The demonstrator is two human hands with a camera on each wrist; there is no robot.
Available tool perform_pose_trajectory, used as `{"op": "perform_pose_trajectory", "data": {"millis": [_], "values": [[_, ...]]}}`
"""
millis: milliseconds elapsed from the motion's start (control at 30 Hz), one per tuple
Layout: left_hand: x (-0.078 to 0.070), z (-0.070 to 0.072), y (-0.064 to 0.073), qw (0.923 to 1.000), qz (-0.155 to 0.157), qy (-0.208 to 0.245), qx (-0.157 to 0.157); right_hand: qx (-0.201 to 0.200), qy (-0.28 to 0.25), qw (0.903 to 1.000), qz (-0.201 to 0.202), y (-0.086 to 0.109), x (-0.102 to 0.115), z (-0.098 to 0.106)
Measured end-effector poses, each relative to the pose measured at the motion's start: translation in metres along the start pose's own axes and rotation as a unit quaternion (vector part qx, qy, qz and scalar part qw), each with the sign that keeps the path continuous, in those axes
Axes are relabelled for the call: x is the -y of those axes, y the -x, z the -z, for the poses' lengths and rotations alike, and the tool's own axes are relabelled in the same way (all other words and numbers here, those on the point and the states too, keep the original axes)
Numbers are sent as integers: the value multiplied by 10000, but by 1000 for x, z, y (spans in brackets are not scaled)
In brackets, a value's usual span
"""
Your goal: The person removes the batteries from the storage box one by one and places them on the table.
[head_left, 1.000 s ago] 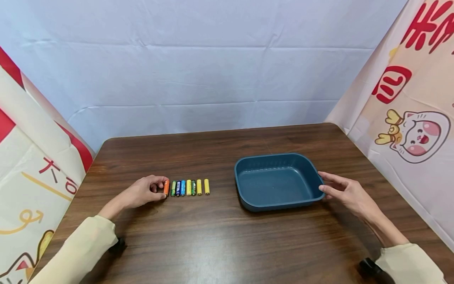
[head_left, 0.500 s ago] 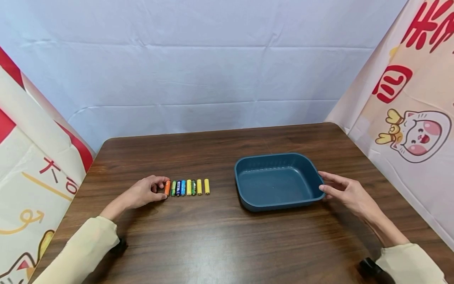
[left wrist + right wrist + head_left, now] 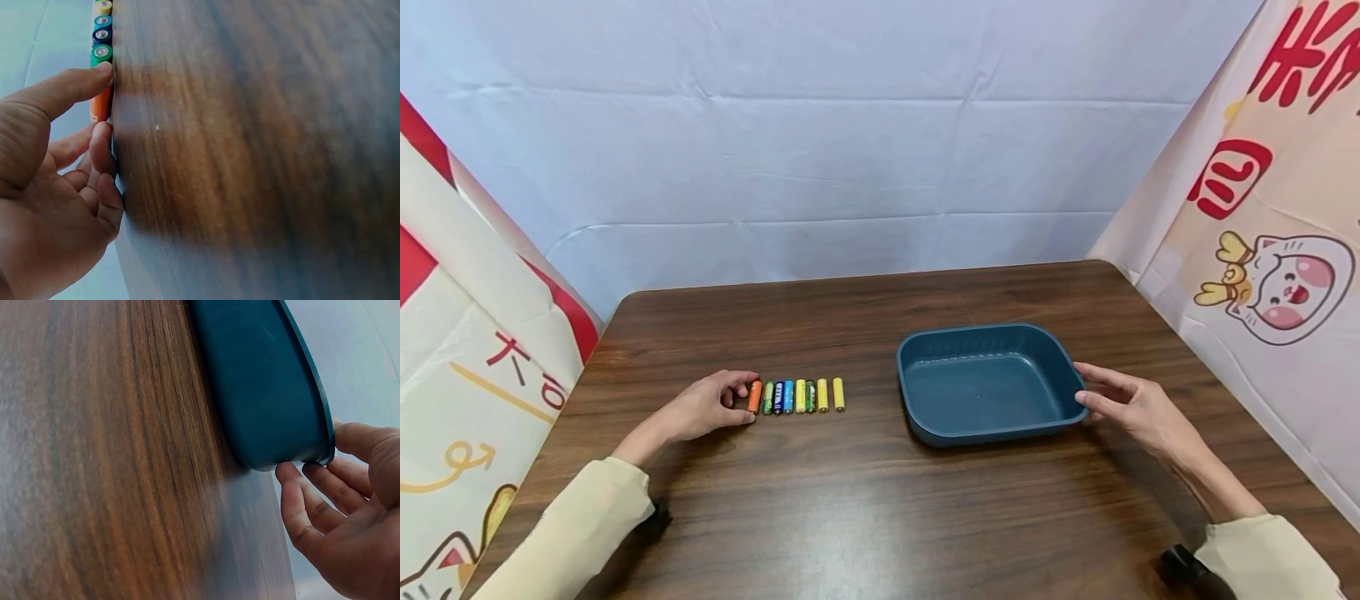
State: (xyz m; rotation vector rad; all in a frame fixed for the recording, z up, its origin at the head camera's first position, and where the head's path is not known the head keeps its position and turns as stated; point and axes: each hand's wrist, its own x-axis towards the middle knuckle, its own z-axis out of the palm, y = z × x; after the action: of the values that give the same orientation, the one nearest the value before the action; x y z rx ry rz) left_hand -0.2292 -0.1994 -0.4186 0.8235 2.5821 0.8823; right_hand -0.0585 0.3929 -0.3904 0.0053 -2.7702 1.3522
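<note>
My left hand [image 3: 703, 407] pinches an orange battery [image 3: 755, 397] by its ends, thumb near and a finger beyond, at the left end of a row on the table. Right of it lie a green battery [image 3: 767, 398], a dark blue battery [image 3: 778, 397], a light blue battery [image 3: 788, 397] and several yellow or green ones. The left wrist view shows the thumb covering the near end of the orange battery [image 3: 100, 106]. My right hand [image 3: 1138, 415] holds the right end of an empty dark teal tray [image 3: 981, 392], thumb at the rim and fingers against its outer wall [image 3: 269, 387].
The brown wooden table [image 3: 820, 500] has rounded far corners. A pale cloth [image 3: 850, 167] hangs behind it. Printed banners [image 3: 1285, 283] flank both sides. Between the last yellow battery [image 3: 838, 394] and the tray is a stretch of bare wood.
My left hand has shifted slightly right, bringing the orange battery closer to the green one. The right hand and the tray stay as they were.
</note>
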Motion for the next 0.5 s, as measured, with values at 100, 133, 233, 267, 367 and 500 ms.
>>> {"op": "perform_pose_trajectory", "data": {"millis": [100, 133, 233, 267, 367, 500], "values": [[-1, 0, 0, 10000, 30, 29, 7, 0, 2, 10000, -5, 0, 0, 0], [-1, 0, 0, 10000, 34, 32, 5, -2, -5, 10000, -6, 0, 0, 0], [-1, 0, 0, 10000, 45, 55, 22, -11, -29, 10000, -21, 0, 0, 0], [-1, 1, 0, 10000, 46, 75, 33, -12, -37, 10000, -24, -1, 0, 0], [-1, 1, 1, 9998, 39, 163, 70, -13, -47, 10000, -23, -1, 0, 0], [0, 2, 1, 9996, 19, 251, 102, -15, -39, 10000, 2, -1, 0, 0]]}}
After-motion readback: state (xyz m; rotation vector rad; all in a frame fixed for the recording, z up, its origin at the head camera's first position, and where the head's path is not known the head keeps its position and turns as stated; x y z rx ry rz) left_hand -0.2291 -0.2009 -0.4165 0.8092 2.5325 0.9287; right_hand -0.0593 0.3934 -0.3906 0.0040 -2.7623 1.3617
